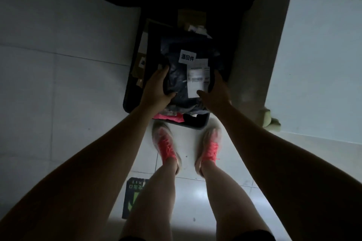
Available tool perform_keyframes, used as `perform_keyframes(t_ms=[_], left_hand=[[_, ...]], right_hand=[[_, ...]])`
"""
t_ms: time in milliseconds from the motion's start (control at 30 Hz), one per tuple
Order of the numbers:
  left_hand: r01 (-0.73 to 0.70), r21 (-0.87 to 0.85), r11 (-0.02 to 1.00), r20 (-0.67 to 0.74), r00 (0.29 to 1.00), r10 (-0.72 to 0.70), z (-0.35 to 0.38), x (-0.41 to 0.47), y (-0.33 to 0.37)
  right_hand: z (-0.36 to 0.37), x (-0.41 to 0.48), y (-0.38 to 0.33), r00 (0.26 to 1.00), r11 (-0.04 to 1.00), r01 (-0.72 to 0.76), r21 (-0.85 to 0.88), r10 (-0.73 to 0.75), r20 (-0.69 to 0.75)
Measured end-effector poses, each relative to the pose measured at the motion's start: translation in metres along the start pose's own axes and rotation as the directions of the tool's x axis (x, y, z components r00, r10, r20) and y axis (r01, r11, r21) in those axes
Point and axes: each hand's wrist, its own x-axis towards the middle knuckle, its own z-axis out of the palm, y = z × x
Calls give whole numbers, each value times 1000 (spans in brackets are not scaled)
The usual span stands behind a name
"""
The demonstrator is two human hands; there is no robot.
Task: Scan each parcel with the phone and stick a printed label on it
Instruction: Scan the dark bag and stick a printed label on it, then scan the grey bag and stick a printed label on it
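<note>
Here the left hand (158, 86) and right hand (214, 92) grip a dark soft plastic parcel (188, 68), already labelled, over the dark bin's (129, 92) near edge, likely handling between scans; next needs the phone.

The parcel (182, 76) is dark navy plastic with two white labels (196, 82), one printed in black characters. The shoes (166, 148) have bright coral laces. The floor (58, 64) is pale grey tile.
</note>
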Motion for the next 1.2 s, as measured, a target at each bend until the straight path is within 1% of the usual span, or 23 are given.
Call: perform_keyframes(t_ms=[67, 133, 200, 300, 400, 467, 567, 700, 833, 1000, 1133, 1200], left_hand=[[-21, 60, 998, -7, 1000, 21, 3, 1, 0], [-38, 179, 983, -3, 999, 39, -4, -3, 8], [-74, 307, 949, -2, 997, 79, -20, -12, 25], [-136, 478, 868, -69, 979, 191, -61, -31, 65], [-169, 614, 771, -93, 954, 284, -111, -54, 117], [-164, 649, 743, -114, 945, 308, -145, -75, 160], [-165, 682, 713, -142, 926, 350, -187, -107, 231], [-234, 748, 621, -136, 862, 488, -212, -152, 330], [-257, 758, 600, -145, 830, 538, -199, -198, 424], [-273, 798, 537, -105, 814, 571, -149, -251, 511], [-273, 775, 570, -119, 823, 556, -108, -278, 558], [-272, 762, 588, -107, 843, 528, -92, -283, 576]], right_hand=[[4, 1, 4, 998, 992, 65, -107, -66, -9], [0, -4, 1, 995, 971, 94, -220, -101, -21], [-13, -17, -10, 993, 962, 84, -259, -104, -61], [-51, -55, -36, 983, 947, 109, -303, -148, -110], [-105, -107, -68, 954, 895, 176, -410, -257, -152], [-151, -148, -89, 928, 845, 183, -502, -318, -196], [-224, -210, -111, 888, 825, 175, -537, -369, -276], [-314, -280, -109, 827, 791, 169, -588, -438, -352], [-395, -323, -76, 787, 770, 152, -619, -473, -396], [-490, -360, -11, 757, 788, 157, -595, -483, -440], [-556, -377, 39, 764, 789, 160, -593, -479, -432], [-581, -378, 55, 767, 788, 184, -587, -489, -416]])
